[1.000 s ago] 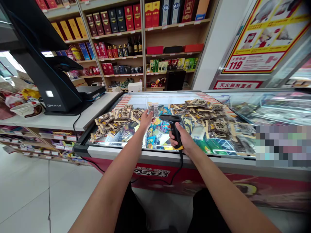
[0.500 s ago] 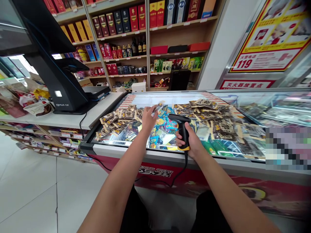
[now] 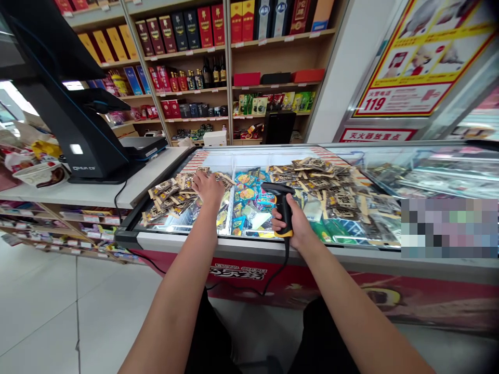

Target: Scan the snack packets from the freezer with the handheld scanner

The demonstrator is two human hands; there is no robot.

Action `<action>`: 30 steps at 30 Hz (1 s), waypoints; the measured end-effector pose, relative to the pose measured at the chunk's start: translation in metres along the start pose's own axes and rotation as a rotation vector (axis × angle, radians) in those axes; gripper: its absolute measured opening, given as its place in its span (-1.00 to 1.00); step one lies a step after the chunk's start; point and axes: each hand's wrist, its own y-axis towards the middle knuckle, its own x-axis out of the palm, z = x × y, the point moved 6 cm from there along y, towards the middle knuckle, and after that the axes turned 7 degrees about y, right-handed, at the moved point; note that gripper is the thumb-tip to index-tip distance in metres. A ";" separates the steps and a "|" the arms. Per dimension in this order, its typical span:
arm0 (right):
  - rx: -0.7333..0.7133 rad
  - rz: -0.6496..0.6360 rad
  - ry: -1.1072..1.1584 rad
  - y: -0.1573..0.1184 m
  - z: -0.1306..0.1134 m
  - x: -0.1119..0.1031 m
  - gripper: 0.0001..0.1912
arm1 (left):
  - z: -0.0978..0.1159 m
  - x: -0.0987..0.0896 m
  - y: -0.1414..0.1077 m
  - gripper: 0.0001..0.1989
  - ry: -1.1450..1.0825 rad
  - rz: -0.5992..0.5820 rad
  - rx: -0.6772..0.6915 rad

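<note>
Over the red-sided, glass-topped freezer (image 3: 156, 241), head view: right hand (image 3: 298, 224) grips black-and-yellow pistol-shaped barcode scanner (image 3: 286, 210); left hand (image 3: 208, 188) over left pile of brown-and-tan plastic packets (image 3: 171, 193), grip indeterminable. Black monitor stand (image 3: 66, 119) reads "QIHUA"; yellow-and-red poster (image 3: 421, 67), "119".

Chest freezer (image 3: 241, 244) top: open lane btwn L hand (image 3: 210, 187) and scanner (image 3: 285, 209) in R hand (image 3: 298, 221), runs to rear edge. Bag pile (image 3: 173, 191) blocks L side, L hand over it; bigger pile (image 3: 343, 197) blocks R side. Slim strip nr front L corner. Cord (image 3: 287, 253) hangs past front edge, obstructing below R hand. POS terminal (image 3: 78, 130) stands beyond L edge.
</note>
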 end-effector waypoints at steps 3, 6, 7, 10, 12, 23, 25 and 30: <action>-0.024 -0.063 0.028 -0.006 -0.007 0.002 -0.51 | 0.004 -0.002 -0.003 -0.71 -0.006 0.012 0.039; -0.068 -0.106 0.058 -0.018 -0.023 -0.007 -0.55 | 0.011 -0.005 -0.008 -0.69 -0.018 0.004 0.080; -0.088 -0.105 0.064 -0.024 -0.031 -0.014 -0.55 | 0.015 -0.007 -0.011 -0.69 -0.027 -0.001 0.101; -0.174 -0.060 0.057 -0.047 -0.060 -0.043 -0.54 | 0.037 -0.013 -0.024 -0.67 -0.081 -0.026 0.238; -0.249 -0.012 0.028 -0.066 -0.081 -0.064 -0.54 | 0.061 -0.016 -0.038 -0.67 -0.123 -0.064 0.387; -0.583 0.204 -0.066 -0.130 -0.143 -0.134 -0.52 | 0.254 -0.002 -0.144 -0.50 -0.406 -0.362 1.116; -0.587 0.207 -0.044 -0.128 -0.144 -0.136 -0.51 | 0.274 0.003 -0.158 -0.43 -0.397 -0.350 1.194; -0.549 0.192 -0.004 -0.124 -0.141 -0.136 -0.47 | 0.291 0.011 -0.171 -0.45 -0.365 -0.317 1.248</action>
